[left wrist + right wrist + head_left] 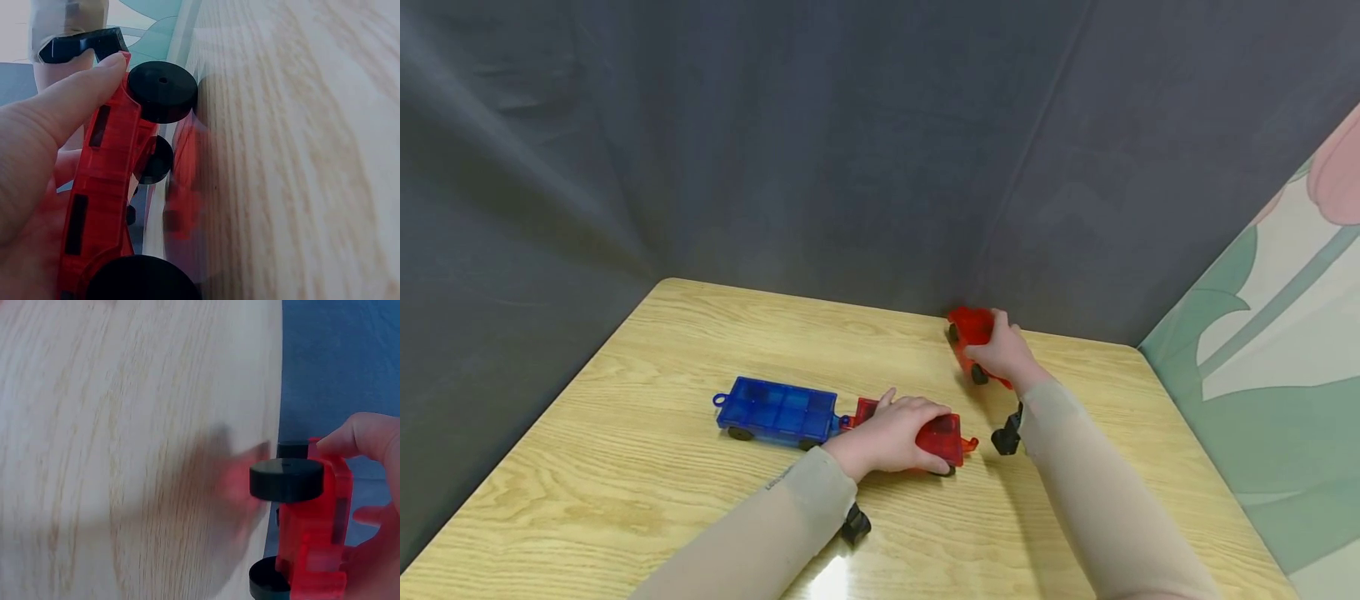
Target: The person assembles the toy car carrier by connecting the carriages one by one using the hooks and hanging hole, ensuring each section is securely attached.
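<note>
We take the blue car (775, 410) as our landmark: it stands on the table (647, 492) with its long axis running left to right and its ring (720, 400) at the left end. To its right, roughly continuing its line, is the near red car (951, 438), whose hook (970, 445) points away from the blue car. The left hand (898, 435) grips this red car from above, thumb and fingers closed to its width. Beyond the blue car and to its right, we find the far red car (973, 323) held between thumb and fingers of the right hand (1007, 350), also closed to the width of its load. Its long axis lies crosswise to the blue car's, one end directed toward the curtain (820, 150); we cannot tell front from back. The left hand hides the middle of the near red car, and we cannot make out whether its coupling joins the blue car's. The right hand covers part of the far red car, which the right wrist view cuts off below; we cannot tell whether its wheels (286, 481) touch the table.
</note>
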A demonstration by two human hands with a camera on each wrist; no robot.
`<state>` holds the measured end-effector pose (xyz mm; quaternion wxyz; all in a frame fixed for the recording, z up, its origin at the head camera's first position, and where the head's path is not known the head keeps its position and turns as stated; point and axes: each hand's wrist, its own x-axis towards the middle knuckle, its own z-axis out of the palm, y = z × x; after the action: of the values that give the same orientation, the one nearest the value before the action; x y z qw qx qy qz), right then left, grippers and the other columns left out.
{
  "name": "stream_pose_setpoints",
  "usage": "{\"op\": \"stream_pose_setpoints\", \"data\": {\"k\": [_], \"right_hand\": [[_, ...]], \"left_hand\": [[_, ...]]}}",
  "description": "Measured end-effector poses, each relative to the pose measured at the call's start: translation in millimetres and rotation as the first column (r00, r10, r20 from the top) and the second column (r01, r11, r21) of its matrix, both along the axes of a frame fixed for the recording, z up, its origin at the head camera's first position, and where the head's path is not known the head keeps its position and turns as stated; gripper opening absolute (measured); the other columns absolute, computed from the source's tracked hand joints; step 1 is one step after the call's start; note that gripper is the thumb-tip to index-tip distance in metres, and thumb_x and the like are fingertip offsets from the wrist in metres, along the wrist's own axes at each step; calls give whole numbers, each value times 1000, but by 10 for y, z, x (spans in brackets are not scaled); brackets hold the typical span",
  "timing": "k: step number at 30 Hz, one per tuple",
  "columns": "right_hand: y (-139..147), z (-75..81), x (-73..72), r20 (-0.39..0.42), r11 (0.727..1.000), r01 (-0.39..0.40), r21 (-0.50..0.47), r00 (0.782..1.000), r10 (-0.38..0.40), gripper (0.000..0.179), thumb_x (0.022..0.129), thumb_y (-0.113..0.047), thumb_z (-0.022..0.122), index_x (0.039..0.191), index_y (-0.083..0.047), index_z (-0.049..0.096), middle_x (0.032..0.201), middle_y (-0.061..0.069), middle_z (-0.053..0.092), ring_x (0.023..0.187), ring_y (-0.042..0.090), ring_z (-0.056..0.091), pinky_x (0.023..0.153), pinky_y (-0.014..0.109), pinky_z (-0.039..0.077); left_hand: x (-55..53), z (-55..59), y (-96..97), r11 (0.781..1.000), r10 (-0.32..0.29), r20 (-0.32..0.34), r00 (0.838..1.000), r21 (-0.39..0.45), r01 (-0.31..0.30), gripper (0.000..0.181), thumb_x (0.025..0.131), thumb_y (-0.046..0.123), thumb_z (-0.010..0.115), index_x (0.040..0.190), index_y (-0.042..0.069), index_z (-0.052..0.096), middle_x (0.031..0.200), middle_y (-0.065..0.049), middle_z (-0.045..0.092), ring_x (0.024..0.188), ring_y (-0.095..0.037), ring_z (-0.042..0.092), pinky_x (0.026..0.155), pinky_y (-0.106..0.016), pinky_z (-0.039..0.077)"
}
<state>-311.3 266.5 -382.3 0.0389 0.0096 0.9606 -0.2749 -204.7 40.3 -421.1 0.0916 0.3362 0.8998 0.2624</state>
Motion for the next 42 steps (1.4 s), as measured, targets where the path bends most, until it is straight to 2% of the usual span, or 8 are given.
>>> {"op": "stream_pose_setpoints", "data": {"k": [7, 16, 24, 33, 42], "right_hand": [[142, 35, 104, -25, 998, -17, -62, 1000, 15, 92, 87, -20, 66, 154, 1, 8, 151, 31, 27, 128, 45, 36, 102, 56, 38], [364, 196, 360, -52, 989, -102, -109, 994, 97, 91, 85, -12, 68, 153, 4, 10, 144, 34, 34, 112, 44, 49, 93, 52, 46], [488, 292, 555, -67, 978, -170, -124, 984, 163, 93, 83, -7, 71, 153, 2, 12, 138, 34, 38, 111, 46, 51, 93, 54, 45], [615, 305, 748, -62, 960, -201, -193, 979, 192, 100, 81, -3, 73, 156, -2, 6, 139, 35, 36, 114, 47, 49, 91, 50, 45], [788, 298, 946, -43, 963, -200, -178, 980, 196, 98, 81, -6, 74, 155, -5, 10, 140, 37, 34, 112, 47, 50, 86, 45, 47]], "left_hand": [[-18, -5, 38, 1000, -2, -3, 1000, -6, 2, 76, 80, 54, 77, 145, 24, 51, 141, 5, 52, 133, -18, 43, 116, -54, 8], [-42, 1, 71, 1000, -1, 4, 1000, -2, 1, 76, 80, 54, 77, 145, 24, 51, 141, 6, 52, 132, -18, 43, 116, -54, 8], [-76, -16, 56, 1000, 3, 6, 1000, 4, -3, 76, 81, 53, 77, 145, 24, 51, 141, 6, 52, 131, -17, 44, 116, -54, 7], [-124, -44, 30, 1000, 1, 10, 1000, 26, -1, 77, 80, 53, 78, 145, 23, 51, 141, 5, 52, 132, -17, 44, 116, -54, 8], [-144, -59, 24, 1000, 4, -9, 1000, 22, -3, 77, 80, 55, 78, 145, 23, 51, 140, 6, 53, 131, -16, 44, 116, -54, 10]]}}
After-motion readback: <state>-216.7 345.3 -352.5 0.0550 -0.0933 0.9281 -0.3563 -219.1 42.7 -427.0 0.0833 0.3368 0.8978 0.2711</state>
